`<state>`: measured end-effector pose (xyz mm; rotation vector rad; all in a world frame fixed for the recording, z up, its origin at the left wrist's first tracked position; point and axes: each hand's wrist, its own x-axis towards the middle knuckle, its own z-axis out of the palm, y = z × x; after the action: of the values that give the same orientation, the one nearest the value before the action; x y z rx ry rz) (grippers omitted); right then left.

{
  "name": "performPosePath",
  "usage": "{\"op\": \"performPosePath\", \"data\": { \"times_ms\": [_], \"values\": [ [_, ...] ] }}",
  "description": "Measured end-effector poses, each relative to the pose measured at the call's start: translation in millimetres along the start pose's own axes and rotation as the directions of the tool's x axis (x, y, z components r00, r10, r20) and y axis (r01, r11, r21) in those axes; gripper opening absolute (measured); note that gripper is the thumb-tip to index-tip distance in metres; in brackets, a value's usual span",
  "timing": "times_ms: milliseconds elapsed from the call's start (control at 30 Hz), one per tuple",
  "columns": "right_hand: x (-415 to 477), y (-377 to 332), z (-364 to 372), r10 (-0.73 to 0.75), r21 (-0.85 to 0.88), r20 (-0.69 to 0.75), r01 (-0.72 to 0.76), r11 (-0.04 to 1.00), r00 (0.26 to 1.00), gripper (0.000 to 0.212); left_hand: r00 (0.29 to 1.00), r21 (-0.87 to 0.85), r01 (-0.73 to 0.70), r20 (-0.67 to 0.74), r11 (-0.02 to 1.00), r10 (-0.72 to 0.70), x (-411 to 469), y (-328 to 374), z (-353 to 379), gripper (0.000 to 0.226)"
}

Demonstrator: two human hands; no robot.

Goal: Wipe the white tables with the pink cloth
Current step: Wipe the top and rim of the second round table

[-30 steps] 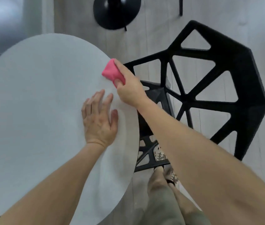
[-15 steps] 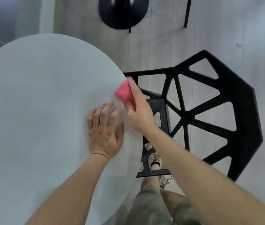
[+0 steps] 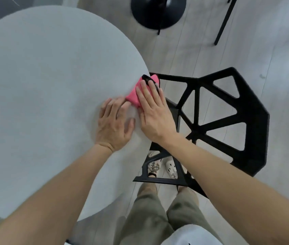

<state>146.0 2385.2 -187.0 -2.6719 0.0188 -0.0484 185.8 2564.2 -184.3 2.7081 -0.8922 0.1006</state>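
R hand flat, fingers extended, pressing pink cloth onto right edge of round white table. L hand open, palm down on tabletop just beside cloth, fingertips touching it. Black chair next to table edge.

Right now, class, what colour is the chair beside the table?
Black, clearest in the head view: the chair has an open geometric frame.

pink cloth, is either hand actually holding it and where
The right hand lies flat on the pink cloth, its fingers pressing the cloth's right part at the white table edge. The left hand lies flat on the table, holding nothing.
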Motion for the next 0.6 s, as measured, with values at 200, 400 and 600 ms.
{"op": "performPosePath", "data": {
  "times_ms": [200,400,600],
  "values": [
    [25,29,-27,-0.28,-0.146,0.241,0.32,0.936,0.929,0.064,0.915,-0.012,0.398,-0.071,0.917,-0.397,-78,8,-18,0.039],
    [0,6,-16,-0.259,-0.161,0.293,0.315,0.935,0.92,0.065,0.841,0.024,0.541,-0.007,0.841,-0.541,-174,12,-39,0.036],
    [-33,-24,-6,-0.482,-0.154,0.393,0.573,0.805,0.783,0.068,0.734,0.052,0.674,0.06,0.737,-0.676,-234,20,-60,0.042]
  ]
}}
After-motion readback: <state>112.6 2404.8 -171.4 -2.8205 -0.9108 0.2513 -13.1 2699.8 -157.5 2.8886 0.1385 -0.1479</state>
